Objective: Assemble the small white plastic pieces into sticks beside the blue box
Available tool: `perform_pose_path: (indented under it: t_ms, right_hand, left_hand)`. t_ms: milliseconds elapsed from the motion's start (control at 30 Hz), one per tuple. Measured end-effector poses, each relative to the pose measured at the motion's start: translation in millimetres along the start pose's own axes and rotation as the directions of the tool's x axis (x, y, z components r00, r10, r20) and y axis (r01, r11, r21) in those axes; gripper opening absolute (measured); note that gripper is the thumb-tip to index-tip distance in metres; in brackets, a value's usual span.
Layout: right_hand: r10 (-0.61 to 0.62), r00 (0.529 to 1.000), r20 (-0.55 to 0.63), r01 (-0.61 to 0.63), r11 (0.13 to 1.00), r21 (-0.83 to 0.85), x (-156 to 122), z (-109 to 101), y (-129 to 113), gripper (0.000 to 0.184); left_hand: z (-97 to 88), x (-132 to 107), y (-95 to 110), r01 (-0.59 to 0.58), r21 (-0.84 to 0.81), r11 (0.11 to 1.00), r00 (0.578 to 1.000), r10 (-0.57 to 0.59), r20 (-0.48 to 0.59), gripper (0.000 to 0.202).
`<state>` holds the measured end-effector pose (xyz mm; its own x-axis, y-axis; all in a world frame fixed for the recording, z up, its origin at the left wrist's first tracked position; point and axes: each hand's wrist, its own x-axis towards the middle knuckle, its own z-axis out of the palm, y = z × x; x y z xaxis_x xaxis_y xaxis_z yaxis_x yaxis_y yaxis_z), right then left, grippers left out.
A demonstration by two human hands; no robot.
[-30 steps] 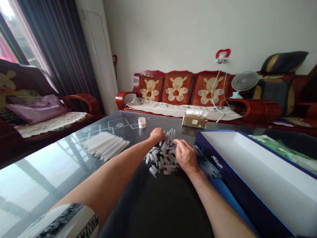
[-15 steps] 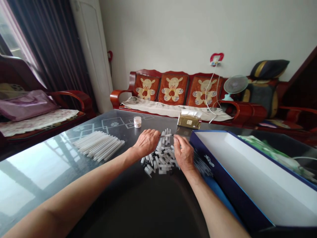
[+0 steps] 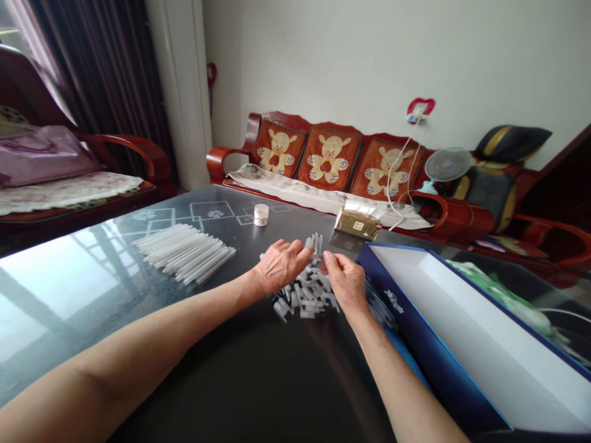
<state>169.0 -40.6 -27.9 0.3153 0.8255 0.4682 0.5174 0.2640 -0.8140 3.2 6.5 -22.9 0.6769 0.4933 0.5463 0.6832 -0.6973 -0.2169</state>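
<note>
Before the sofa [image 3: 330, 163], small white pieces [image 3: 308, 294] strew a glossy table [image 3: 249, 246].

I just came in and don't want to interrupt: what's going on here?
Someone's bare left hand and right hand nearly meet at a loose pile of small translucent caps, apparently pen caps, on a dark glossy table. Their fingers are bent; anything held between them is too small to make out. White tubes lie bunched to the left, and an open blue box stands to the right.
</note>
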Motion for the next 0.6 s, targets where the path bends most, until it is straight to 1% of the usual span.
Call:
perform_pose_path:
  t_ms: [67,133,300,400,500,600]
  right_hand:
    - [0.041,0.999,0.036,-0.041,0.999,0.013,-1,2,-2,0.039]
    - [0.061,0.997,0.056,-0.063,0.998,0.031,-2,3,-2,0.039]
    - [0.061,0.991,0.123,-0.071,0.995,0.077,-1,3,6,0.038]
    - [0.071,0.984,0.163,-0.097,0.983,0.154,0,5,12,0.035]
    - [0.039,0.983,0.18,-0.078,0.973,0.216,1,7,16,0.032]
    - [-0.005,0.985,0.171,-0.024,0.986,0.167,2,9,19,0.027]
  left_hand:
    - [1.4,-1,5,-0.022,-0.014,1.0,1.0,0.022,-0.014,0.026]
    - [2.9,-2,7,-0.005,-0.041,0.999,1.0,0.004,-0.027,0.025]
    - [8.2,-4,6,0.049,-0.109,0.993,0.998,-0.052,-0.023,0.027]
    - [12.2,-3,4,0.062,-0.131,0.989,0.997,-0.068,-0.041,0.031]
    - [14.8,-3,2,0.054,-0.141,0.988,0.997,-0.062,-0.054,0.035]
    - [16.3,-3,2,0.045,-0.141,0.989,0.997,-0.054,-0.062,0.037]
